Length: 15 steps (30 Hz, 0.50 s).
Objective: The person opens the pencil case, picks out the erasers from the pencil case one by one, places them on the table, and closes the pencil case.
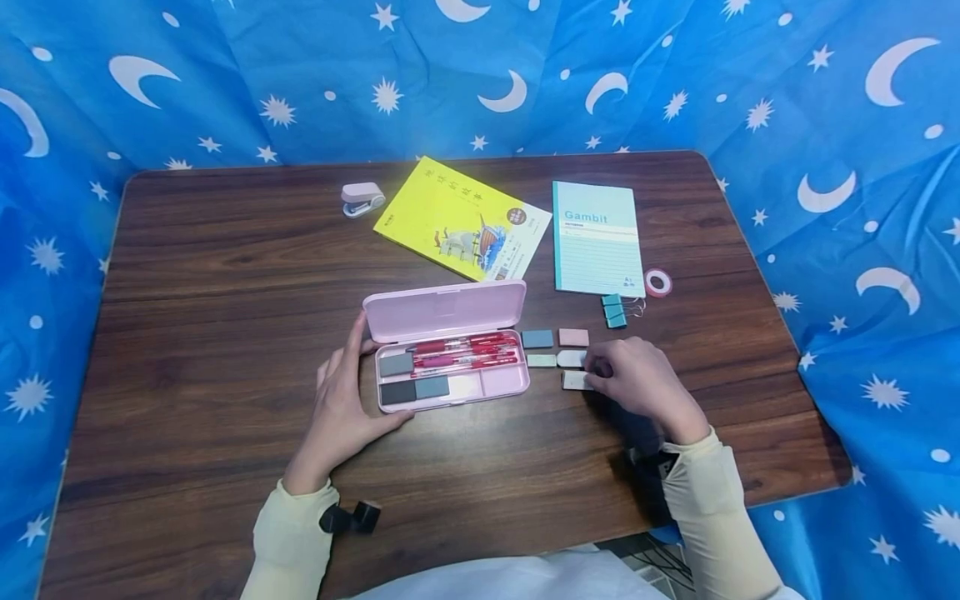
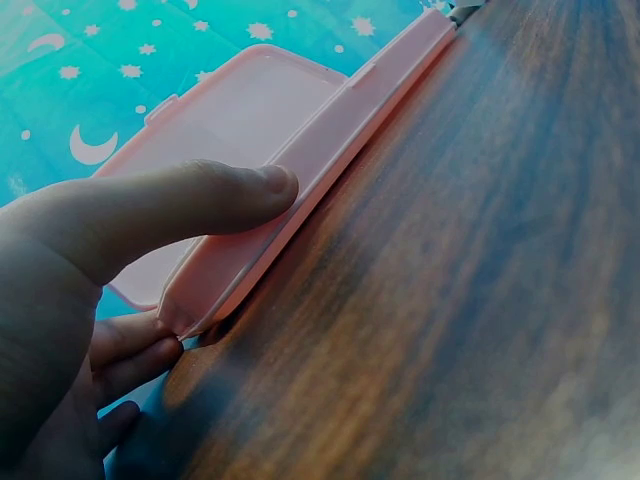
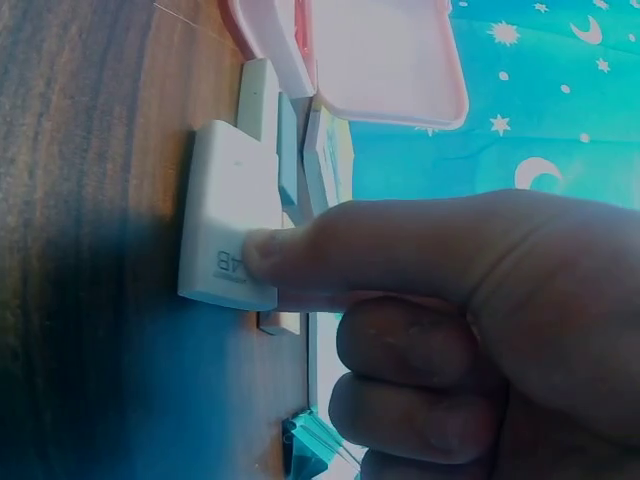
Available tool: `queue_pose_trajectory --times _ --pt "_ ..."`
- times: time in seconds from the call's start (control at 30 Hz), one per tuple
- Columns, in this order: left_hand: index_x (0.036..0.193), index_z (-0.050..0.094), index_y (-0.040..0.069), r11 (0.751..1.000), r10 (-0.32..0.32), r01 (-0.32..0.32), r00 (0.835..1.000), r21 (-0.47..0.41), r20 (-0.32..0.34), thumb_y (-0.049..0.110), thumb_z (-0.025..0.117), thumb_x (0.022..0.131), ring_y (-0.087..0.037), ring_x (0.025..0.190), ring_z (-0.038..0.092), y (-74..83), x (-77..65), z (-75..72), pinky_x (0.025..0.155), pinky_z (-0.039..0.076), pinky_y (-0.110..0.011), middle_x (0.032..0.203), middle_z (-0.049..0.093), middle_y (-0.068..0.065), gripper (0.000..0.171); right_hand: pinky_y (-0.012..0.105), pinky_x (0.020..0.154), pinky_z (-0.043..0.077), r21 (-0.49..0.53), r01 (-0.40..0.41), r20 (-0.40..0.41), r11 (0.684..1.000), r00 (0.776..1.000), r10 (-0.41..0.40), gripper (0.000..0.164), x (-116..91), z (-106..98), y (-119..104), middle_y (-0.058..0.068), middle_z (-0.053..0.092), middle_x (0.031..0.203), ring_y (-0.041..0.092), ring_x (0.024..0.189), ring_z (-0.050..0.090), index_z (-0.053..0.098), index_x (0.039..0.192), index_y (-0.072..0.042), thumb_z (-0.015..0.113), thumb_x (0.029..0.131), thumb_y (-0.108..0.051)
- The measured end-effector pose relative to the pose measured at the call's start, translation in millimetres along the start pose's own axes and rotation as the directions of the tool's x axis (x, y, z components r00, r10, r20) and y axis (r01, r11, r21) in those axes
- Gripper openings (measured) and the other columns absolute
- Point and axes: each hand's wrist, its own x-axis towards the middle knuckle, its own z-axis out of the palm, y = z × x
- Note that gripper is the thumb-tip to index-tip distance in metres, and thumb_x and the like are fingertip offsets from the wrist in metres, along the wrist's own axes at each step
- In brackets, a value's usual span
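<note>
An open pink pencil case [image 1: 504, 383] lies in the middle of the head view, its lid tilted up at the back. Inside are several red pens [image 1: 465, 354], a grey eraser [image 1: 395, 365], a black one and a blue-grey one. My left hand [image 1: 345, 408] holds the case's left end, thumb against the front wall, fingers round the side and back. To the right of the case, my right hand [image 1: 637, 379] pinches a white eraser [image 3: 215, 220] marked 4B between thumb and index finger. The other fingers of that hand are curled in.
Beside the case lie a blue eraser [image 1: 537, 339], a pink eraser [image 1: 573, 337], a pale green one [image 1: 542, 361] and a white one [image 1: 570, 358]. Farther back are a stapler [image 1: 362, 198], a yellow book [image 1: 450, 217], a notebook [image 1: 598, 250], a binder clip [image 1: 613, 311] and a tape roll [image 1: 658, 283].
</note>
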Motion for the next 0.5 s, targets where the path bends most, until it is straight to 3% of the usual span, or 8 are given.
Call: queue_pose_trajectory --times 0.33,0.5 --pt "0.164 0.005 0.028 1.000 0.004 -0.004 1.000 -0.002 -0.003 0.037 0.100 0.053 -0.030 0.125 0.046 -0.6 -0.4 0.4 0.104 0.024 -0.054 0.142 0.057 -0.011 0.146 0.032 0.051 0.033 0.005 0.003 -0.056 1.000 0.998 -0.003 0.005 -4.3 4.5 -2.6 -0.009 0.049 0.058 0.012 0.053 0.043 0.074 0.084 -0.016 0.079 0.085 -0.016" --pt "0.164 0.005 0.028 1.000 0.006 -0.006 1.000 -0.001 -0.002 0.037 0.100 0.053 -0.030 0.125 0.047 -0.6 0.1 0.4 0.104 0.024 -0.054 0.142 0.057 -0.011 0.146 0.034 0.052 0.038 -0.011 0.004 -0.074 1.000 0.997 -0.005 0.005 -4.0 5.9 -2.6 -0.009 0.054 0.060 0.013 0.055 0.046 0.075 0.084 -0.016 0.080 0.084 -0.017"
